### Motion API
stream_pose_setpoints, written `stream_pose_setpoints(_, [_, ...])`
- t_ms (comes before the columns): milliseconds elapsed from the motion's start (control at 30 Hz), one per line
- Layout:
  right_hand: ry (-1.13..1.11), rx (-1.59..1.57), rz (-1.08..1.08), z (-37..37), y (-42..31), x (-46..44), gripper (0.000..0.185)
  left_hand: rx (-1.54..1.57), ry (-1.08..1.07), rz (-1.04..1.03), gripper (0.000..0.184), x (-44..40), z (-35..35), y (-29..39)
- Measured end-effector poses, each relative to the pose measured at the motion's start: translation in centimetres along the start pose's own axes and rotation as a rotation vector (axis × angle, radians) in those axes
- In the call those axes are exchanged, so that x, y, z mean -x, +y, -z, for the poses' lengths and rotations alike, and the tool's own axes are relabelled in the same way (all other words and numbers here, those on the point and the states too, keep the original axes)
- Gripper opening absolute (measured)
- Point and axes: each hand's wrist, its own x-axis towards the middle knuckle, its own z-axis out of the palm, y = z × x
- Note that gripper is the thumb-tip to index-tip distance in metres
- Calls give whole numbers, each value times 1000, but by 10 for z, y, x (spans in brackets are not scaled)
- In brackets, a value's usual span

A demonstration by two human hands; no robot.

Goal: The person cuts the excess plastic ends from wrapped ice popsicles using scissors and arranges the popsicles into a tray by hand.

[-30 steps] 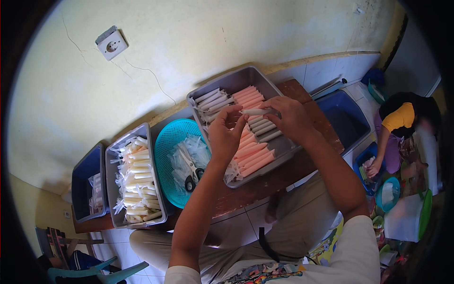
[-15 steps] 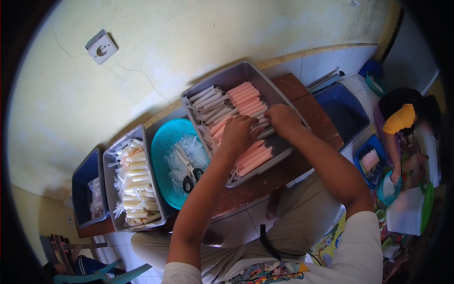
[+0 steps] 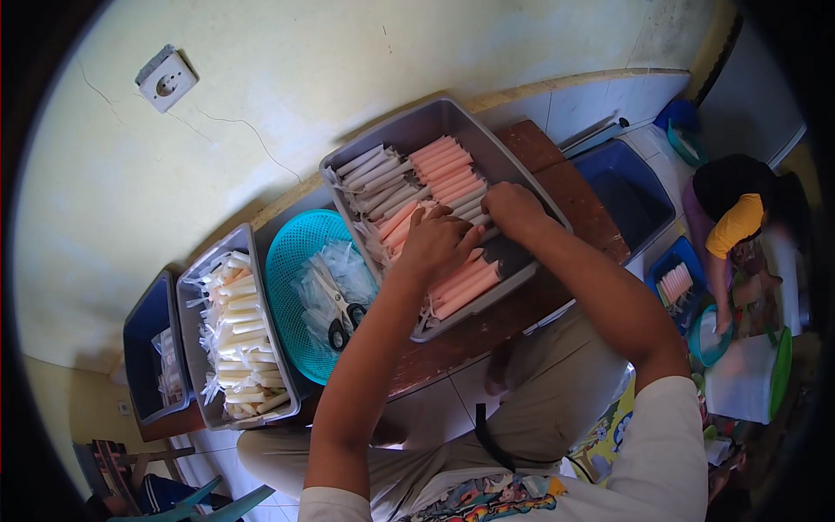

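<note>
A grey tray (image 3: 452, 113) holds rows of filled plastic tubes, like ice pops, some pink (image 3: 442, 165) and some grey-brown (image 3: 374, 167). My right hand (image 3: 515, 211) is closed over the right ends of grey-brown tubes in the middle of the tray. Opposite it, my left hand (image 3: 432, 246) curls over the left ends of the same row, thumb pointing right. Its fingertips are partly hidden among the tubes. Below my hands lie more pink tubes (image 3: 465, 287), next to a patch of bare tray floor.
Left of the tray, a turquoise basket (image 3: 283, 261) holds clear plastic bags (image 3: 335, 265) and scissors (image 3: 337, 304). Beyond it stand a grey bin (image 3: 187, 304) of cream-coloured tubes and a blue bin (image 3: 143, 339). A wooden bench (image 3: 591, 209) supports these. A co-worker (image 3: 739, 209) bends over basins at right.
The whole view has shifted slightly. My hands stay at the same row of grey-brown tubes, with the right hand a little lower and more closed over their ends.
</note>
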Motion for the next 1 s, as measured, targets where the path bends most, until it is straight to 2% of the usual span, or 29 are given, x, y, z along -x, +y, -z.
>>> stream_pose_setpoints(100, [-8,51,38,-9,0,-3,17,-137,-80,-34,39,0,0,-2])
stream_pose_setpoints(200, [-9,41,37,-8,-2,-4,18,-85,-74,-11,35,2,4,2])
stream_pose_setpoints(800, [-151,-1,-54,0,-6,-6,21,-147,-166,-27,41,1,7,4])
stream_pose_setpoints(1000, [-165,-41,-35,-8,1,-7,20,-150,-122,-29,40,1,4,3])
